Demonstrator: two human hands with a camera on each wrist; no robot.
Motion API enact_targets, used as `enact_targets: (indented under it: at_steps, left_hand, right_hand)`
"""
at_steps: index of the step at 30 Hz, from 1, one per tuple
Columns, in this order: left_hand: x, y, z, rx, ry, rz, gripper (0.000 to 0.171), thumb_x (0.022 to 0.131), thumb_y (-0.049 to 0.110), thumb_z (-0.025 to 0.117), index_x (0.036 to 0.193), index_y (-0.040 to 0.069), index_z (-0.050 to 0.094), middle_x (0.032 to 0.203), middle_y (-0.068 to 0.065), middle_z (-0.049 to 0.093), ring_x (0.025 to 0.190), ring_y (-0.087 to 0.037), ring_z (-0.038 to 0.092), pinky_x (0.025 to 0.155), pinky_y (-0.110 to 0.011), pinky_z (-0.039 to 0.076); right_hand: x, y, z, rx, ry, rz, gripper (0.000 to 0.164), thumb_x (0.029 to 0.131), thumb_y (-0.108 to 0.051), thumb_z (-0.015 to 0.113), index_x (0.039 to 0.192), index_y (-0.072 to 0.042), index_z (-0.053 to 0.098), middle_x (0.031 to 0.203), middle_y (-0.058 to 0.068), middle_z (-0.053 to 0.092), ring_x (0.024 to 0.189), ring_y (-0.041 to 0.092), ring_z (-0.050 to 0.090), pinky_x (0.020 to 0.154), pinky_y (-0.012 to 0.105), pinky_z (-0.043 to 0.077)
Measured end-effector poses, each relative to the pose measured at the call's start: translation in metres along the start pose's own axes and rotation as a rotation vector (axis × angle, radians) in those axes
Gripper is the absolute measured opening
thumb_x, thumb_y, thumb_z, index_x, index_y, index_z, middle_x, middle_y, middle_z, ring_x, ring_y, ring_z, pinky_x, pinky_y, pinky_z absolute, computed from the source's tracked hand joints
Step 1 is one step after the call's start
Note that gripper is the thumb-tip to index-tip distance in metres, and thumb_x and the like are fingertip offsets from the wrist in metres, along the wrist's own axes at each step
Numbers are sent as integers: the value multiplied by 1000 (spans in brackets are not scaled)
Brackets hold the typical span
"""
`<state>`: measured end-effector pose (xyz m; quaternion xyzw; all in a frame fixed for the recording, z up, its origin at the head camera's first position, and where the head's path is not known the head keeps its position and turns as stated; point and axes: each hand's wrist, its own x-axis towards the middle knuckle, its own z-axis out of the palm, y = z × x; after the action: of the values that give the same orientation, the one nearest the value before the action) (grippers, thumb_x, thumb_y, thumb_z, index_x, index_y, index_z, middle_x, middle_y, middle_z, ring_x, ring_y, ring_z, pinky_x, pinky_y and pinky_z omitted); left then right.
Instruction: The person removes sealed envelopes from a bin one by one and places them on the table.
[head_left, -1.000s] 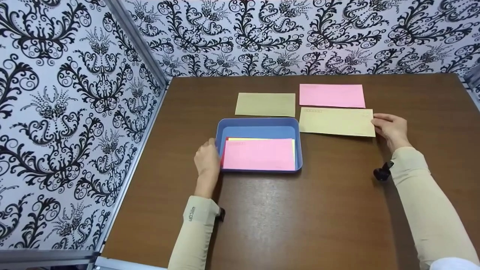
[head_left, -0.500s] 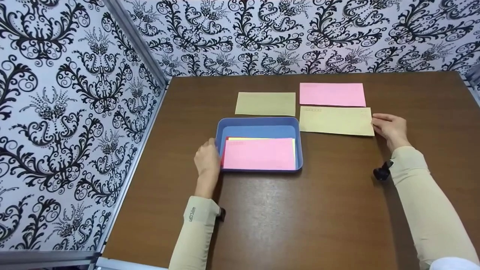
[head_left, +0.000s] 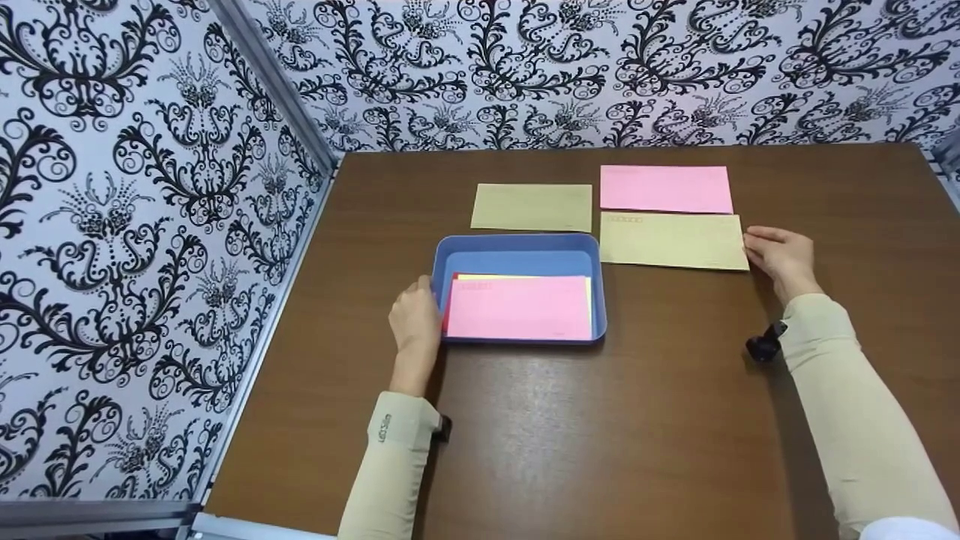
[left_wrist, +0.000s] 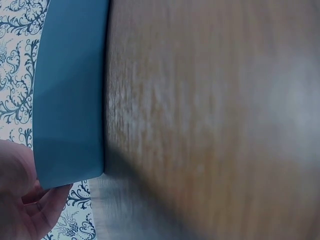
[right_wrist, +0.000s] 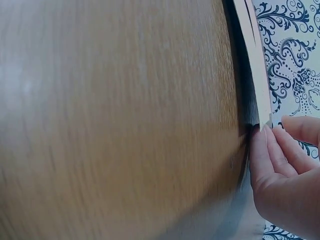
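In the head view, my left hand (head_left: 415, 315) grips the left side of a blue tray (head_left: 517, 242). The left wrist view shows the tray's outer wall (left_wrist: 70, 95), with my fingers round its corner. In the tray's near part lies a pink envelope (head_left: 519, 307), over yellow and red ones whose edges peek out. To the right, a pale yellow envelope (head_left: 671, 240) has its left end against the tray. My right hand (head_left: 781, 259) pinches this envelope's right edge. In the right wrist view, the envelope's edge (right_wrist: 254, 55) runs between my fingertips, close over the table.
Behind the tray lies a greenish-tan envelope (head_left: 531, 207). Farther back, right of it, a second pink envelope (head_left: 665, 189) lies just beyond the pale yellow one. All rest on a brown wooden table (head_left: 570, 435). Patterned panels (head_left: 540, 75) stand behind and at the left.
The pale yellow envelope's right end has sunk slightly and its right edge has shifted a little left. Both hands stay nearly where they were, and the tray holds its place.
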<state>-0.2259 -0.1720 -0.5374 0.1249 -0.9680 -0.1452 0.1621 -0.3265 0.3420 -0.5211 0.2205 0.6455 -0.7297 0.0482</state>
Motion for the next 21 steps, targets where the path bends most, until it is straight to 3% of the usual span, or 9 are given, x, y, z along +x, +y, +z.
enact_targets:
  at_steps: [7,21]
  left_hand:
    - [0,0,0,1,6,4,22,91,9,63,112,8,70,102,-15,75,90,-41,72,74,-54,57]
    - [1,0,0,3,-44,-22,23,94,13,62,116,9,68,106,-14,74,95,-39,71,77,-54,57]
  right_hand:
    - [-2,0,-2,62,-36,6,19,91,4,63,87,-12,73,76,-9,70,74,-1,69,71,13,56]
    - [-7,-1,-5,25,-44,-21,12,89,-5,70,96,-14,73,81,-12,71,84,0,69,76,14,56]
